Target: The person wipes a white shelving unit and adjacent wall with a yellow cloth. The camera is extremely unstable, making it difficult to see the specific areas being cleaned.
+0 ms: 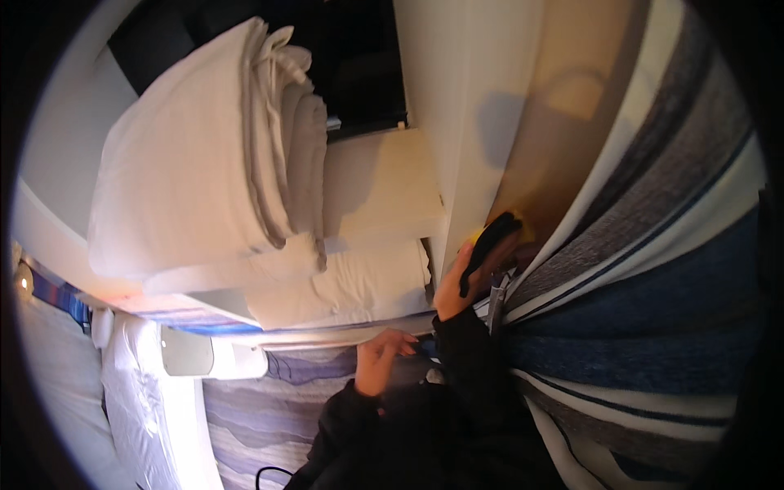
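My right hand (pixel 452 286) reaches up beside the curtain and grips a black curved object with yellow edging (pixel 490 245); its kind is unclear. Lower and to the left, my left hand (pixel 380 360) is held in front of my body with its fingers bent together. Something small and dark lies by those fingertips, too dim to name. Just right of my right hand hangs the striped curtain (pixel 637 302) in blue, grey and white. A narrow grey metal piece (pixel 496 302) shows at the curtain's edge, near my right wrist.
Thick folded white bedding (pixel 188 163) is stacked at the upper left, with a white pillow or folded cloth (pixel 343 286) below it. A dark panel (pixel 359 65) is behind the stack. A pale wall (pixel 474 98) rises at the back. Wavy-striped fabric (pixel 269 416) lies lower left.
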`<state>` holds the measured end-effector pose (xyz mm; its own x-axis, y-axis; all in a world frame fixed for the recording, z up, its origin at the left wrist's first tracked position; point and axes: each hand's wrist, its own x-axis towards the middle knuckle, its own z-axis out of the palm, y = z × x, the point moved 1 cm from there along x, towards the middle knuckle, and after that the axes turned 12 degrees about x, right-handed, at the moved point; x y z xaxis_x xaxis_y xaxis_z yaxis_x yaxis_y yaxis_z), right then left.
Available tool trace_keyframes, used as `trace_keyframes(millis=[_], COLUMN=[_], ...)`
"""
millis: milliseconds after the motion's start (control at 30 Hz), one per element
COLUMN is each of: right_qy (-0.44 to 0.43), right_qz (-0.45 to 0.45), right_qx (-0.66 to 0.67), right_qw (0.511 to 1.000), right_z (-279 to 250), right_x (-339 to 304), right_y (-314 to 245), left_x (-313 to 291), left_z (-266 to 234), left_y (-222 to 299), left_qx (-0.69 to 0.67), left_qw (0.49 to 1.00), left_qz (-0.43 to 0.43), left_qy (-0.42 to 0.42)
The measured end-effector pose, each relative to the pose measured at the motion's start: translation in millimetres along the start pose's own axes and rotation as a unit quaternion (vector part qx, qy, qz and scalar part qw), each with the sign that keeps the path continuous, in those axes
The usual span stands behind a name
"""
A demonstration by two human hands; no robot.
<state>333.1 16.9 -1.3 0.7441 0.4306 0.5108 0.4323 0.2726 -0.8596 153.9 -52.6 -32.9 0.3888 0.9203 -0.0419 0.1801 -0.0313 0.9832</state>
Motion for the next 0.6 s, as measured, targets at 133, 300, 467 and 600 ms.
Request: trace_keyframes(millis=[133,300,467,600], right_qy=[-0.053,-0.044,-0.016,0.064], right_qz=[0.056,-0.021,-0.029,-0.102], right_qx=[0.165,0.138,0.039,0.082], right_qw=[0.983,0.989,0.999,0.989], right_z=[3.4,20.7,24.9,25.5], right_x=[-17.5,-16.1,-50.2,17.1], right_y=[2.1,-26.8,27.6,-60.9], left_x=[-1.9,-2.8,7.5,19.2], left_z=[-12.9,-31.1,-59.2,-82.6], left_y=[2.0,2.3,-1.1,-3.4], left_qx=[0.029,0.026,0.055,0.05], left_qw=[1.0,1.0,0.996,0.991], left_qz=[0.002,0.009,0.031,0.088], left_qy=[0.011,-0.015,-0.066,-0.082])
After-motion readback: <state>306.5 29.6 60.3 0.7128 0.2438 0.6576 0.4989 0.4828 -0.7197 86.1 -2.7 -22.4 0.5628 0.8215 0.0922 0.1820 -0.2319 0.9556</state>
